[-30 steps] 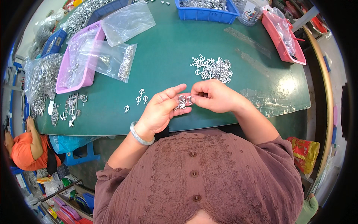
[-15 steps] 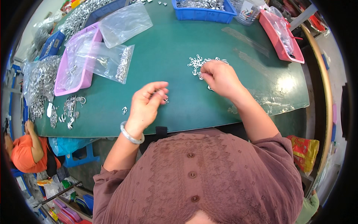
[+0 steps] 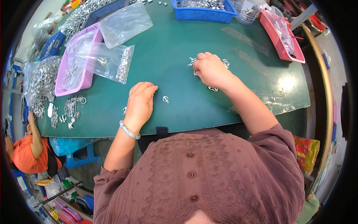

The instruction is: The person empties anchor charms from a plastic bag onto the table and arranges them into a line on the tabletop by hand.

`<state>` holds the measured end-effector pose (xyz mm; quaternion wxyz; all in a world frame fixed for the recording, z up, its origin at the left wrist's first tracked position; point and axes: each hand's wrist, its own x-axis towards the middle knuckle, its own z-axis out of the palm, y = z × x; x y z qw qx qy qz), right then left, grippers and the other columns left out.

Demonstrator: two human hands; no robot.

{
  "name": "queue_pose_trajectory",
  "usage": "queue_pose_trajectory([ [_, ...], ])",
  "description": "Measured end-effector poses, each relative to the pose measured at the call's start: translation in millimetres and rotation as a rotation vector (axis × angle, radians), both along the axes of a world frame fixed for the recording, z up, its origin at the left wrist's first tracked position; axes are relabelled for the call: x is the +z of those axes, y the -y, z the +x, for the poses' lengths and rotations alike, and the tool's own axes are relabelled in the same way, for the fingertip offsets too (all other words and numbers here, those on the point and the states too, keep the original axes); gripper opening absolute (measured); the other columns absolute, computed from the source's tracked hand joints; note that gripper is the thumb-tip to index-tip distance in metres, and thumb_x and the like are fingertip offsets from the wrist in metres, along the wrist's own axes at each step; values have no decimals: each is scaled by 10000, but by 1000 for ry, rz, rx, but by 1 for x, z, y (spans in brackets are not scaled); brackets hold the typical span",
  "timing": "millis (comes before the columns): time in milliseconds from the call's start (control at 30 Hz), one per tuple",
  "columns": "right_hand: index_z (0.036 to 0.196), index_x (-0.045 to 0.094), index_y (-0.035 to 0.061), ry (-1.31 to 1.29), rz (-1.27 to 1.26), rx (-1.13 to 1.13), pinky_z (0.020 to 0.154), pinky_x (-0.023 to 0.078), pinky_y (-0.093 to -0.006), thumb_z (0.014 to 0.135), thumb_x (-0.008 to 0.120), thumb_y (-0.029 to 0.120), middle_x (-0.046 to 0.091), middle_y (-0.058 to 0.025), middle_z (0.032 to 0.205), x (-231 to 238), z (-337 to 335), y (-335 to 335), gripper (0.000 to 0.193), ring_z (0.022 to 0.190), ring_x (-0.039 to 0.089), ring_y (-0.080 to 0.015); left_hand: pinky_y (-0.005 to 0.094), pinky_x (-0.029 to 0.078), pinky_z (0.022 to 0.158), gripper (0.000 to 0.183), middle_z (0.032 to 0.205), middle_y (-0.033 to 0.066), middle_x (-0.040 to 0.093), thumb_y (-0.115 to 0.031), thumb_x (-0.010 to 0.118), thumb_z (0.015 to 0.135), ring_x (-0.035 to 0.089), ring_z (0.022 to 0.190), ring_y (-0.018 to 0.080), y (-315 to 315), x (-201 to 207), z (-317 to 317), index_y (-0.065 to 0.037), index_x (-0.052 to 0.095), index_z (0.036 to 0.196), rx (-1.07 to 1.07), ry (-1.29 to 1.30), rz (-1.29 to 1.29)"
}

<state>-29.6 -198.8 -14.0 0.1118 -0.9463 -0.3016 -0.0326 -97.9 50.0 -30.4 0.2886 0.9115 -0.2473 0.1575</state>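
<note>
My right hand [image 3: 212, 70] is over a small pile of silver anchor charms [image 3: 225, 63], fingers pinched together. The hand covers most of the pile, and I cannot see what is between the fingertips. Some charms peek out to its left, and one anchor charm [image 3: 213, 89] lies below the wrist side. My left hand [image 3: 140, 102], with a pale bangle on the wrist, rests low over the table with its fingers curled together; whatever they hold is hidden. Between the hands lies a single anchor charm [image 3: 166, 99]. Another charm [image 3: 125, 110] shows partly beside the left hand.
To the left stand a pink tray [image 3: 85, 80] with plastic bags and a clear bag of metal parts [image 3: 124, 63]. Loose metal pieces [image 3: 71, 108] lie nearby. Blue tray [image 3: 204, 15] at the back, red tray [image 3: 278, 37] at right. A co-worker in orange [image 3: 35, 155] sits far left.
My left hand has moved left, its fingers drawing together, away from the single anchor charm now fully visible. My right hand has shifted slightly left and farther over the pile.
</note>
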Motion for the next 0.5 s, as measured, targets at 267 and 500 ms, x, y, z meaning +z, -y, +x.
queue_pose_trajectory([
  [267, 787, 610, 59, -59, -55, 15, 747, 392, -374, 716, 601, 82, 527, -96, 847, 6, 0, -3, 75, 881, 491, -262, 396, 361, 861, 214, 995, 124, 540, -54, 645, 657, 481, 997, 303, 5, 4, -9, -15, 608, 864, 37, -24, 20],
  [500, 736, 559, 39, -136, 186, 50, 667, 423, -347, 700, 609, 45, 542, -77, 762, 11, -3, -3, 61, 763, 524, -246, 382, 339, 845, 208, 978, 118, 517, -95, 688, 622, 465, 987, 291, 20, 8, -15, -30, 615, 805, 51, -41, 51],
])
